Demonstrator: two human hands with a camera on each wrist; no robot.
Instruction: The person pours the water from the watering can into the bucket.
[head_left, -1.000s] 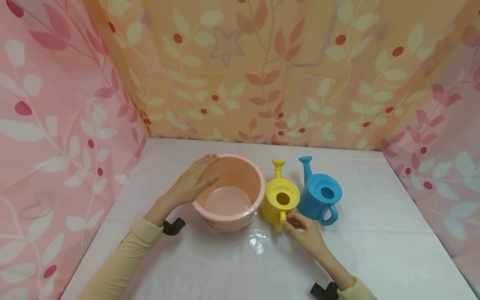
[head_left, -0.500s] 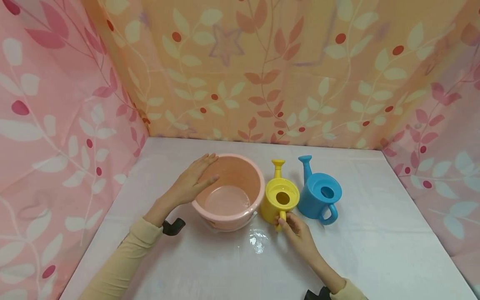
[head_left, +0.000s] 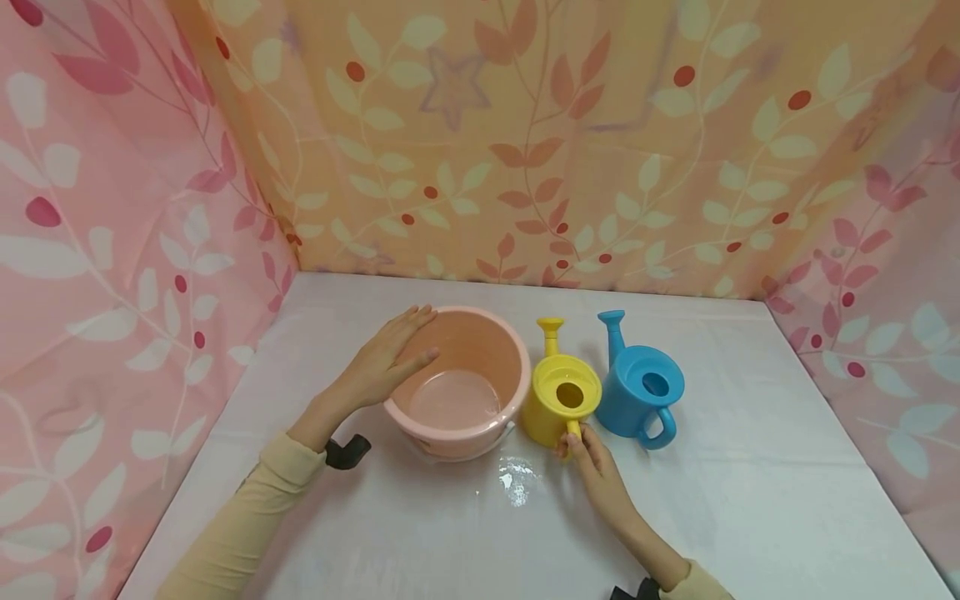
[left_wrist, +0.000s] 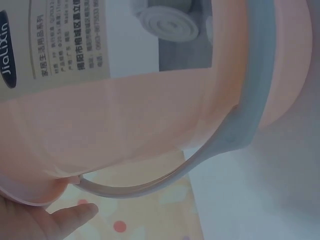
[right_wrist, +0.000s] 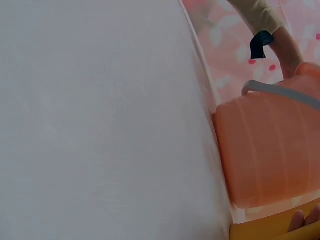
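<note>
On the left side of a pink bucket (head_left: 459,367), my left hand (head_left: 378,362) rests over the rim with its fingers straight. The left wrist view shows that hand (left_wrist: 47,222) at the rim, below the bucket's pale carrying handle (left_wrist: 135,190). My right hand (head_left: 600,475) grips the handle of a yellow watering can (head_left: 551,417), its fingers curled round it. The can stands upright just right of the bucket. In the right wrist view only the fingertips and a strip of the yellow can (right_wrist: 250,232) appear at the bottom right.
A blue watering can (head_left: 630,400) stands close to the right of the yellow one. Some water (head_left: 517,481) wets the white tabletop (head_left: 420,533) in front of the bucket. A patterned curtain (head_left: 450,150) closes off the back and sides.
My right hand has moved in and curled its fingers round the yellow can's handle. The can has turned slightly, its spout leftward and its handle rightward. My left hand stays put.
</note>
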